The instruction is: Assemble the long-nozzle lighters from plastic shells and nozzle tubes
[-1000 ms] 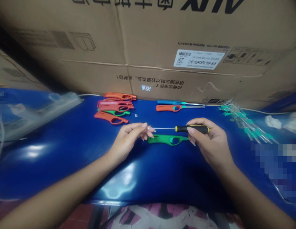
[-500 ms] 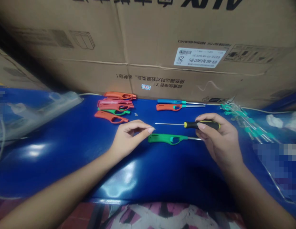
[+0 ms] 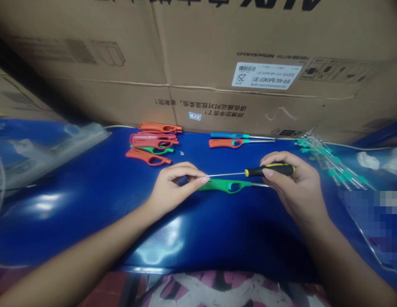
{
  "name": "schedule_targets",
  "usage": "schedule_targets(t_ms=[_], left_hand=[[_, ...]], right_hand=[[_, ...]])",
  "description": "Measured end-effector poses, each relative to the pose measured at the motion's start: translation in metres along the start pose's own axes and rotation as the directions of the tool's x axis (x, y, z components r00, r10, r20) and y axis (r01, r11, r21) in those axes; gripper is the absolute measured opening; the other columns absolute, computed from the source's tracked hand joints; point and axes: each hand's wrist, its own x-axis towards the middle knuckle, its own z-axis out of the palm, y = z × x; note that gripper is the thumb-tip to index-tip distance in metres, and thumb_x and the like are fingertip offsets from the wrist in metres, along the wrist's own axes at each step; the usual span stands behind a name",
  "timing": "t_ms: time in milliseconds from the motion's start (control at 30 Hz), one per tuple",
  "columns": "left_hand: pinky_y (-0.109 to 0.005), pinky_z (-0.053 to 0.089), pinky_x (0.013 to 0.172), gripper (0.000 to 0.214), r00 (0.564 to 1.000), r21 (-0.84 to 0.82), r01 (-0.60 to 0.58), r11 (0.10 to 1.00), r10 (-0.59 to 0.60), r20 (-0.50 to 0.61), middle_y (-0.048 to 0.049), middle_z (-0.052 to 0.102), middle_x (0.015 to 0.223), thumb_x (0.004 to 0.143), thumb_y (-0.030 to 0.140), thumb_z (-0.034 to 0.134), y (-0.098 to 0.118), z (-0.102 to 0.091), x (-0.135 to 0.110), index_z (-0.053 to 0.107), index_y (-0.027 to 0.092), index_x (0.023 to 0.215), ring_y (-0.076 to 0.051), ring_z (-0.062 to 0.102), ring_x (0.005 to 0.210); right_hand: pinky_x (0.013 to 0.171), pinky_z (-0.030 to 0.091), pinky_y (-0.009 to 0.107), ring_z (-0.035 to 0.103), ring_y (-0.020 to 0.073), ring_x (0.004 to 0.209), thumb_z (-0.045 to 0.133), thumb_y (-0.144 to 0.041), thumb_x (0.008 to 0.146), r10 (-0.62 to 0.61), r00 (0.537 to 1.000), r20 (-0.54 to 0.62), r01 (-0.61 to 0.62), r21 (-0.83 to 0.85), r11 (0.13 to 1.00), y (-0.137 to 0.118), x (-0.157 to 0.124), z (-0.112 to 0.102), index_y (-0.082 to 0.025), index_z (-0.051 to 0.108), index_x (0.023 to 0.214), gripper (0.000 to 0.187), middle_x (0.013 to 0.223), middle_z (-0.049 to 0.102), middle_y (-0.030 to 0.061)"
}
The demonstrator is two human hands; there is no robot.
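My right hand (image 3: 299, 187) grips the black-and-yellow handle of a screwdriver (image 3: 253, 171), its shaft pointing left. The screwdriver's tip meets the pinched thumb and finger of my left hand (image 3: 173, 185); whatever lies between those fingertips is too small to make out. Just below the shaft, a green gas lighter (image 3: 219, 185) with a teal trigger and metal tube lies on the blue table (image 3: 211, 238). My left fingertips cover its rear end, and my right hand hides the far end of its tube.
Orange, red and green lighter bodies (image 3: 150, 156) lie at the back left, beside tiny screws (image 3: 181, 153). An orange lighter (image 3: 226, 143) and a blue lighter (image 3: 227, 135) lie at the back. Metal tubes with teal parts (image 3: 336, 162) are piled right. A large cardboard box (image 3: 198, 55) stands behind.
The screwdriver has shifted down and slightly left, so its tip now touches my left fingertips. Earlier there was a small gap between them. The lighters lie as before.
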Motion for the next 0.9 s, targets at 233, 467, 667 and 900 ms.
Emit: schedule_targets(t_ms=[233,467,667,900], left_hand=[[-0.028,0.052,0.065,0.006,1.0,0.005,0.005,1.0,-0.005,-0.002,-0.0053,0.074,0.078,0.082,0.025,0.079,-0.001,0.0,0.0,0.078,0.019,0.08,-0.015,0.065,0.069],[-0.027,0.051,0.065,0.005,1.0,0.016,0.009,1.0,-0.009,0.002,-0.0057,0.073,0.078,0.083,0.023,0.078,-0.001,0.0,0.0,0.079,0.018,0.081,-0.015,0.065,0.069],[-0.026,0.052,0.064,0.006,0.998,0.088,-0.032,0.996,0.027,0.057,-0.0061,0.074,0.079,0.084,0.022,0.076,0.0,-0.001,0.003,0.079,0.017,0.081,-0.014,0.066,0.068],[-0.023,0.051,0.062,0.009,0.985,0.163,-0.093,0.982,0.067,0.158,-0.0059,0.074,0.08,0.086,0.023,0.075,-0.005,0.002,0.002,0.079,0.017,0.083,-0.013,0.064,0.066]], right_hand=[[0.058,0.049,0.026,0.057,0.0149,0.07,0.077,-0.033,0.08,0.015,1.0,-0.015,-0.015,-0.02,1.0,0.001,0.001,-0.001,-0.023,0.069,0.09,0.016,0.091,0.064,0.0027],[0.055,0.045,0.025,0.053,0.013,0.066,0.076,-0.031,0.081,0.015,1.0,-0.006,-0.015,-0.025,1.0,-0.002,0.001,0.0,-0.024,0.07,0.088,0.011,0.088,0.063,0.0016],[0.055,0.047,0.026,0.057,0.0157,0.069,0.073,-0.026,0.078,-0.056,0.998,0.007,0.056,-0.17,0.984,-0.017,0.006,0.0,-0.024,0.069,0.081,0.006,0.082,0.064,0.0023],[0.066,0.056,0.031,0.066,0.0189,0.081,0.078,-0.028,0.078,-0.06,0.996,0.066,0.064,-0.056,0.996,-0.02,0.004,0.004,-0.027,0.06,0.108,0.034,0.09,0.066,0.0028]])
